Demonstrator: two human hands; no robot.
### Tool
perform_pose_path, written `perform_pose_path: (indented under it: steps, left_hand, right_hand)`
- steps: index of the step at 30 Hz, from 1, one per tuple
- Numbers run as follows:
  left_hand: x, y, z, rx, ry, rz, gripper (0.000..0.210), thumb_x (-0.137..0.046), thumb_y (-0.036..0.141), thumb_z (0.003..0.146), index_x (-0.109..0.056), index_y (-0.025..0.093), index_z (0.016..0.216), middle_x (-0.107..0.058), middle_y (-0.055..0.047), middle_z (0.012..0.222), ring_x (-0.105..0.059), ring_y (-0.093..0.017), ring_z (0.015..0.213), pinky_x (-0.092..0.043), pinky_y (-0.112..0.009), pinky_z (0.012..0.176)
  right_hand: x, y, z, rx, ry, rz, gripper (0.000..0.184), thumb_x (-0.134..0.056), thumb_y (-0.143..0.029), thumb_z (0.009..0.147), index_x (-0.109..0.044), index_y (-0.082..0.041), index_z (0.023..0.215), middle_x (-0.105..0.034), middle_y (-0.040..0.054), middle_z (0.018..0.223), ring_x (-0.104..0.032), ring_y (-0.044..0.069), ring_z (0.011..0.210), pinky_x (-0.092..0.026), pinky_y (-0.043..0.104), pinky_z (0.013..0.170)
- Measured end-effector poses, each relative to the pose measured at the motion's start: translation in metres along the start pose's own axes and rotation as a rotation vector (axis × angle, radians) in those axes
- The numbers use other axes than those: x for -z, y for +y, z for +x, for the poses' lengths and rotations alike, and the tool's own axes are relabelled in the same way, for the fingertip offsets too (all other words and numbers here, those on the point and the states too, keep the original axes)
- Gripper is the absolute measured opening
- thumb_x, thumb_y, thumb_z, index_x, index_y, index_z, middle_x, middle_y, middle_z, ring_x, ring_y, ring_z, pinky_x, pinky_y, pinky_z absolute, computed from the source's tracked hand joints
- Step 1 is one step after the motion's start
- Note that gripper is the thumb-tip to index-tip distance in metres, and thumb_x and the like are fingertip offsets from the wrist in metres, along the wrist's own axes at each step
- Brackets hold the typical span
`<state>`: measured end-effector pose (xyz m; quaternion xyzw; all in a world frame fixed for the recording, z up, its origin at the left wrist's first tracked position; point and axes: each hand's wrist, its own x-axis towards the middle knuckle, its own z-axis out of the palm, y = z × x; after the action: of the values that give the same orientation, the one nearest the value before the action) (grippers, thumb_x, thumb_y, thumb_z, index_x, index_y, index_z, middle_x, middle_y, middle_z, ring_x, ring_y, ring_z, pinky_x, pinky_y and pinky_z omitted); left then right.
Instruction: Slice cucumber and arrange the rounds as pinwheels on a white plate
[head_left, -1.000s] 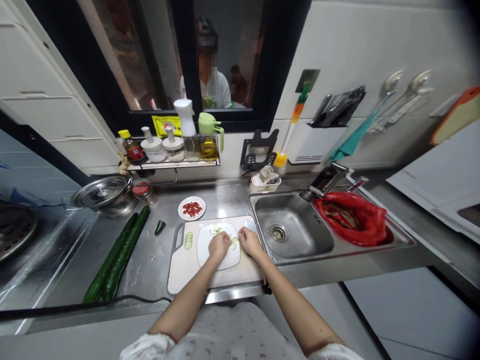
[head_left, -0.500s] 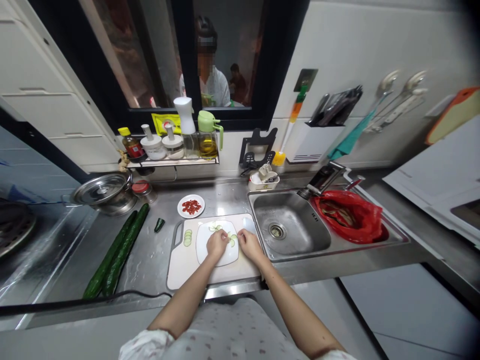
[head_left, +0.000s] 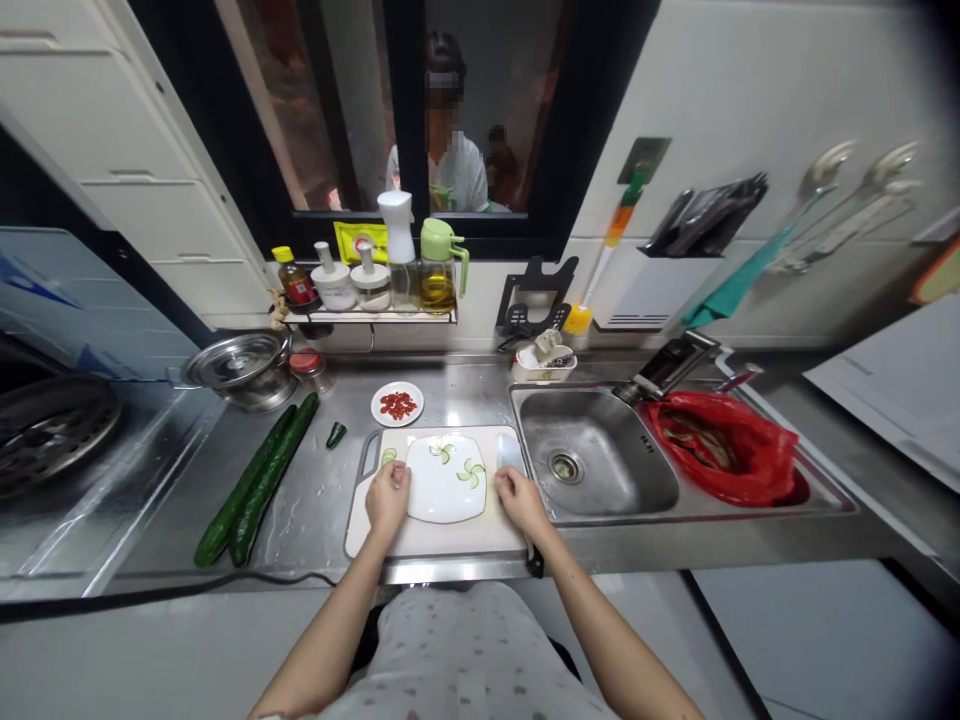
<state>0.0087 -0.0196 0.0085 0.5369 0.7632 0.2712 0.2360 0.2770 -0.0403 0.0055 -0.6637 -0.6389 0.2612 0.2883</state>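
fanning slices point(head_left: 472, 473) evenly is probably working best, since they are lying pinwheel-wise on the plate point(head_left: 446, 502), while left hand point(head_left: 388, 500) and right hand point(head_left: 524, 503) are flanking it, curled, any grip unclear.

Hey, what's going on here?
Someone's bare left hand and right hand are at opposite sides of a squarish white plate, which sits on a pale, grey-edged rectangular cutting board. On the plate lie two pinwheels of pale-green slices. Whether either grip holds anything is too small to tell. A black-handled knife lies by the right hand. Two long dark-green cucumbers lie on the steel counter, left of the board.
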Motion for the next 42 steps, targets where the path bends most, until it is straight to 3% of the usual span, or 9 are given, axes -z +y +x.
perform_pose_path:
  steps: [6,15,20,25,30,34,38,42]
  left_hand:
    - [0.015,-0.028,0.016,0.118,0.034,0.148,0.031,-0.053,0.041,0.083,-0.062,0.023,0.106,-0.067,-0.005,0.09,-0.06,-0.023,0.087,-0.038,-0.03,0.074]
    - [0.013,-0.03,0.03,0.144,-0.002,0.261,0.042,-0.053,0.054,0.078,-0.062,0.021,0.103,-0.068,-0.012,0.099,-0.059,-0.03,0.096,-0.035,-0.044,0.088]
    - [0.01,-0.031,0.032,0.148,-0.027,0.298,0.037,-0.055,0.051,0.078,-0.064,0.022,0.099,-0.067,-0.011,0.102,-0.06,-0.029,0.094,-0.035,-0.044,0.088]
    - [0.005,-0.032,0.031,0.147,0.001,0.234,0.029,-0.059,0.041,0.078,-0.062,0.022,0.1,-0.068,-0.008,0.098,-0.061,-0.025,0.093,-0.037,-0.038,0.086]
    - [0.0,-0.038,0.028,0.184,0.045,0.029,0.02,-0.057,0.03,0.079,-0.061,0.021,0.096,-0.069,-0.003,0.088,-0.062,-0.02,0.085,-0.041,-0.031,0.081]
    - [0.001,-0.037,0.026,0.207,0.049,-0.315,0.023,-0.06,0.035,0.075,-0.063,0.018,0.091,-0.069,-0.004,0.084,-0.064,-0.016,0.078,-0.045,-0.027,0.074]
    - [0.013,-0.015,0.02,0.187,-0.049,-0.711,0.032,-0.068,0.038,0.064,-0.063,0.014,0.085,-0.068,-0.007,0.08,-0.064,-0.015,0.074,-0.048,-0.026,0.072]
    - [0.034,0.018,0.011,0.084,-0.168,-0.851,0.038,-0.074,0.038,0.058,-0.062,0.015,0.086,-0.065,-0.002,0.073,-0.061,-0.013,0.071,-0.047,-0.025,0.073]
  right_hand:
    - [-0.003,-0.003,-0.003,0.012,-0.011,0.03,0.027,-0.043,-0.037,0.082,-0.063,-0.02,0.085,-0.063,0.0023,0.068,-0.056,0.017,0.064,-0.038,0.025,0.061]
    - [-0.002,-0.015,-0.003,0.006,0.003,0.068,0.025,-0.043,-0.035,0.081,-0.063,-0.019,0.085,-0.065,0.0032,0.071,-0.057,0.018,0.064,-0.04,0.026,0.062]
    - [0.0,-0.014,-0.006,-0.004,0.02,0.085,0.025,-0.044,-0.036,0.081,-0.063,-0.02,0.084,-0.061,0.0017,0.064,-0.056,0.017,0.061,-0.04,0.026,0.06]
    - [0.001,-0.005,-0.007,-0.032,0.035,0.097,0.026,-0.043,-0.037,0.082,-0.062,-0.02,0.084,-0.064,0.0027,0.069,-0.057,0.018,0.064,-0.041,0.026,0.063]
    - [0.001,-0.002,-0.01,-0.05,0.047,0.063,0.026,-0.044,-0.037,0.081,-0.063,-0.02,0.083,-0.061,0.0012,0.063,-0.055,0.017,0.059,-0.038,0.025,0.058]
    - [0.001,-0.009,-0.01,-0.048,0.044,0.089,0.026,-0.044,-0.036,0.081,-0.063,-0.02,0.083,-0.062,0.0016,0.064,-0.055,0.017,0.06,-0.039,0.025,0.058]
    - [0.004,-0.032,-0.002,-0.002,0.037,0.162,0.025,-0.046,-0.038,0.081,-0.062,-0.019,0.083,-0.062,0.0016,0.066,-0.054,0.015,0.059,-0.039,0.025,0.057]
    - [0.007,-0.073,0.012,0.082,0.007,0.221,0.024,-0.048,-0.039,0.082,-0.063,-0.019,0.085,-0.058,-0.0009,0.063,-0.051,0.013,0.057,-0.039,0.023,0.056]
